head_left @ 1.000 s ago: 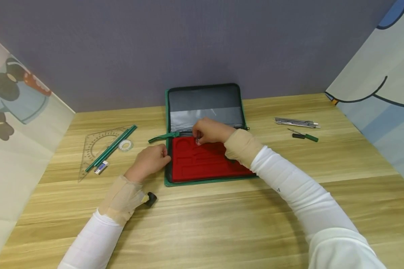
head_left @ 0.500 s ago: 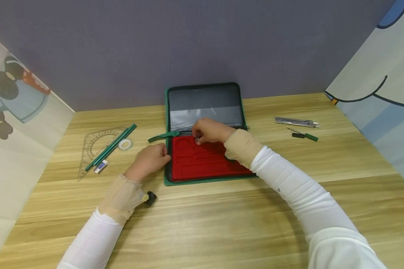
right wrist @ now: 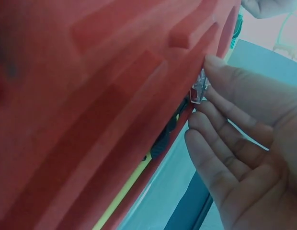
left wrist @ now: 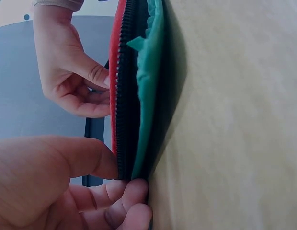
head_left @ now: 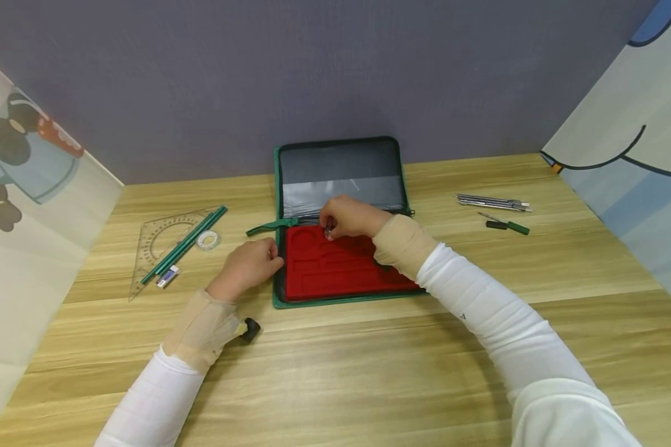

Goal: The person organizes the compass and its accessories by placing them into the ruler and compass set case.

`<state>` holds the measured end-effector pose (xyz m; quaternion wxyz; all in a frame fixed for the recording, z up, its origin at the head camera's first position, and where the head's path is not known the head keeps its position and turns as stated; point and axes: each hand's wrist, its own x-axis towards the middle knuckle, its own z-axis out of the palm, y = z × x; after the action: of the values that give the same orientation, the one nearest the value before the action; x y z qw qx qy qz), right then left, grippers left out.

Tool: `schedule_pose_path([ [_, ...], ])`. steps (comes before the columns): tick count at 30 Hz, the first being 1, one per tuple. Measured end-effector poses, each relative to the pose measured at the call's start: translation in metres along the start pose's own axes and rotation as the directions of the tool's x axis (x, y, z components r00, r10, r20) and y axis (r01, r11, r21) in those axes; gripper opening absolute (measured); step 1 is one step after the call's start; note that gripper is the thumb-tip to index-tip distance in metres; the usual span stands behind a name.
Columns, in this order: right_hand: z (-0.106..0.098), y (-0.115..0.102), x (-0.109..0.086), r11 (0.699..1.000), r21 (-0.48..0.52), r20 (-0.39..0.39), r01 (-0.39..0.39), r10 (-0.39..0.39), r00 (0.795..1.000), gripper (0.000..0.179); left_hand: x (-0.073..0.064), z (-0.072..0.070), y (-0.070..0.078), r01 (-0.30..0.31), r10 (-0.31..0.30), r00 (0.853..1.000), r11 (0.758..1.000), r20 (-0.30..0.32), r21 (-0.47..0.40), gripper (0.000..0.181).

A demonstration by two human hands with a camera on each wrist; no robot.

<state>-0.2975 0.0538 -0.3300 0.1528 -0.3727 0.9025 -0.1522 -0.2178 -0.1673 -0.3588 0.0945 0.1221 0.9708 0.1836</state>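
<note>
1. I saw the right hand [head_left: 349, 216] pinch a small clear piece [right wrist: 199, 87] between thumb and fingers, at the far edge of the red tray [head_left: 346, 285]; I couldn't tell what it was.
2. The left hand [head_left: 251, 266] gripped the near-side rim of the open case [head_left: 335, 164], thumb by the zipper [left wrist: 121, 96].
3. I judged the piece light, stiff, slick and perhaps brittle, best taken by its sides; the case's edge looked soft and pliable, easy to steady there.
4. Wood-grained counter [head_left: 369, 372] spread below both hands. Left of the left hand lay a set square [head_left: 144, 254], green pencils [head_left: 184, 245] and an eraser [head_left: 168, 277]; right of the right hand, slim metal tools [head_left: 492, 203].
5. Beyond the hands rose a plain grey-purple panel [head_left: 335, 62], with printed panels [head_left: 11, 261] on either side.
</note>
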Motion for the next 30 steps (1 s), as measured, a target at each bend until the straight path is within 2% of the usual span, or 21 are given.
schedule_pose_path([
  [7, -0.001, -0.0012, -0.0002, 0.999, 0.01, 0.012, -0.033, 0.033, 0.999, 0.016, -0.0004, -0.0011, 0.0013, 0.009, -0.009, 1.0, 1.0, 0.006, -0.003, 0.012],
  [30, 0.0018, 0.002, 0.0012, 0.999, 0.019, 0.003, -0.035, 0.035, 0.999, 0.018, -0.0006, -0.0009, 0.0016, 0.017, -0.017, 1.0, 1.0, 0.013, -0.005, 0.012],
])
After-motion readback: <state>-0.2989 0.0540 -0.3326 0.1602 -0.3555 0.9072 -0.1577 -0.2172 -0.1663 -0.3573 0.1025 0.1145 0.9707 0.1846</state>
